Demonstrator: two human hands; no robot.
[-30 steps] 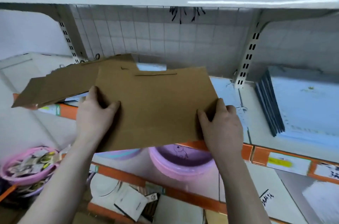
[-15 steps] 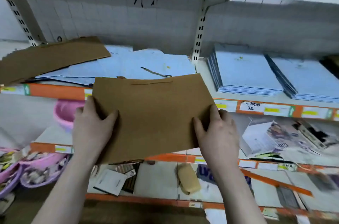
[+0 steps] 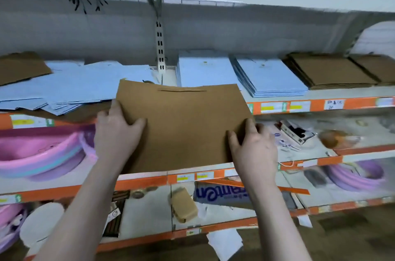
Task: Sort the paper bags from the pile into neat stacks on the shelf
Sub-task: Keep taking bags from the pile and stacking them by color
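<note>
Hands grip one flat brown paper bag (image 3: 183, 126) by its lower corners, the left hand (image 3: 116, 130) and right hand (image 3: 254, 149) each pinching it with the thumb on top. The bag is held in front of the shelf (image 3: 299, 101), above its orange edge. Behind it, loose blue bags (image 3: 64, 87) are heaped at left; neat blue stacks (image 3: 271, 76) and brown stacks (image 3: 329, 72) are seen at right. Pink basins (image 3: 40, 153) are nested on the lower shelf.
</note>
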